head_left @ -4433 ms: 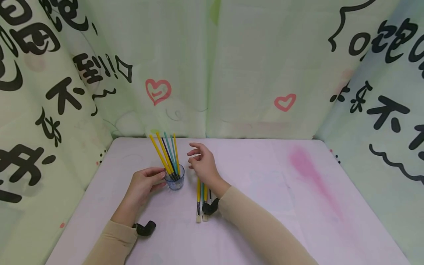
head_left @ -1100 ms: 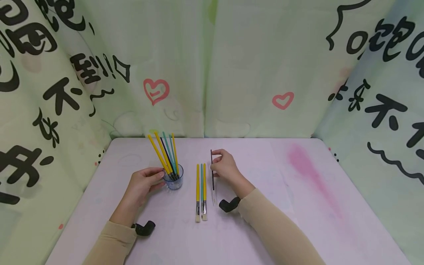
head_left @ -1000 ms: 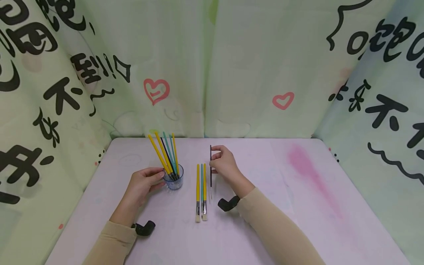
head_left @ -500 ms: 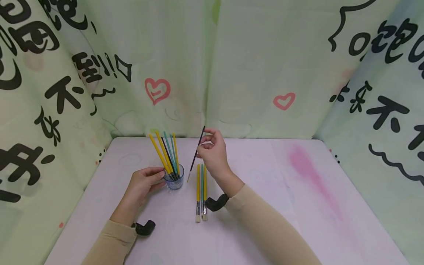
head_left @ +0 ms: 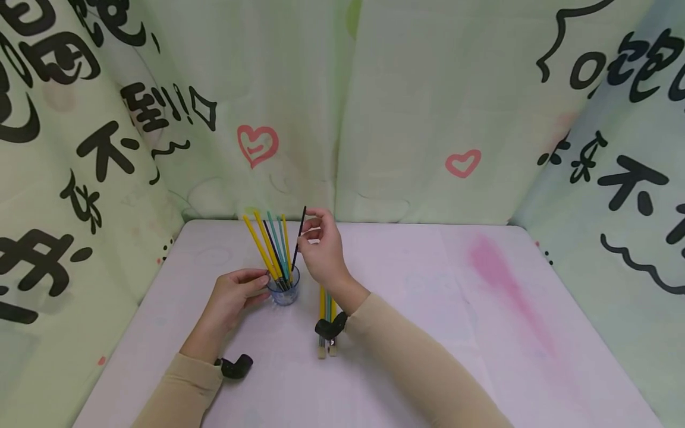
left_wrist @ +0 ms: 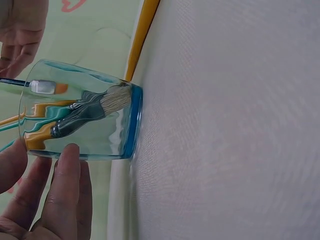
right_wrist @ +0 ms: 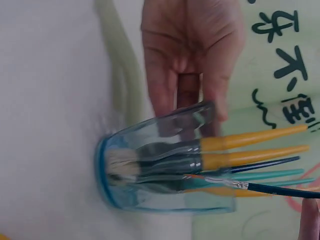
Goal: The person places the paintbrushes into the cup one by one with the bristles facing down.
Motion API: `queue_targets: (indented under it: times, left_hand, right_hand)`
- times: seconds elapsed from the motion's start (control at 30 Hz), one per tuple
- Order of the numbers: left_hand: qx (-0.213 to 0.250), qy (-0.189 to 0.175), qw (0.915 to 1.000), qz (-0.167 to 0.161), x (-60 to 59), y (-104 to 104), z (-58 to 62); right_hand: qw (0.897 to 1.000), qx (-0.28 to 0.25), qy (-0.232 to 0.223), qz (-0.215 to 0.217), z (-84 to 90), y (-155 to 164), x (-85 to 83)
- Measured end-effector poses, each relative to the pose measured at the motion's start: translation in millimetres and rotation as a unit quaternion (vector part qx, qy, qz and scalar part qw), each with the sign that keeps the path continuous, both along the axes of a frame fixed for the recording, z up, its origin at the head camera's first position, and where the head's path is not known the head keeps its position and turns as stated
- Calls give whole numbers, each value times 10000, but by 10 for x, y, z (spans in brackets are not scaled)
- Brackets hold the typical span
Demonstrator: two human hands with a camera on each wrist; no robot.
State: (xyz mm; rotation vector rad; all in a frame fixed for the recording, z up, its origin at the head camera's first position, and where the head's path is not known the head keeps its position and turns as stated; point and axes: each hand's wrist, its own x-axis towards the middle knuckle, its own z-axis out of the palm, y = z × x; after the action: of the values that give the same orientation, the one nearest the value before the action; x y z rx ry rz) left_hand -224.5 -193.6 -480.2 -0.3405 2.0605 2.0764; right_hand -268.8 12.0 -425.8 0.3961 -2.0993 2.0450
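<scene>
My left hand (head_left: 235,294) holds the side of a small clear glass (head_left: 283,297), thumb near the rim. Several paintbrushes (head_left: 264,246), yellow, teal and dark, lean in it, bristles down. Between its fingertips my right hand (head_left: 325,252) pinches a thin dark paintbrush (head_left: 299,232), tilted, bristle end lowest. In the left wrist view that brush's silver ferrule (left_wrist: 43,87) and orange bristles are just within the glass's mouth. The right wrist view shows its dark handle (right_wrist: 280,190) beside the other brushes. The right forearm and wrist camera partly cover brushes on the table.
Two yellow paintbrushes (head_left: 322,351) and a teal one (head_left: 328,303) lie side by side on the white table (head_left: 428,333), right of the glass. A pale green curtain (head_left: 396,119) with black writing and pink hearts hangs behind and at both sides.
My right hand picked up the thin dark paintbrush from the right of the row, raised it and carried it left to the glass's mouth. The left hand and glass have stayed put.
</scene>
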Motion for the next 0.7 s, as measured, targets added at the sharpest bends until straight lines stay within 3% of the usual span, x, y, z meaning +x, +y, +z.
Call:
queue_targets:
  times: [0.47,0.7]
  left_hand:
    - [109,110,9999,2,18,5,15]
    - [80,107,9999,24,26,2,21]
  right_hand:
    - [9915,1291,-153,-1,-321,-115,-128]
    - [9906,1329,-294,149,-379,-190,-152]
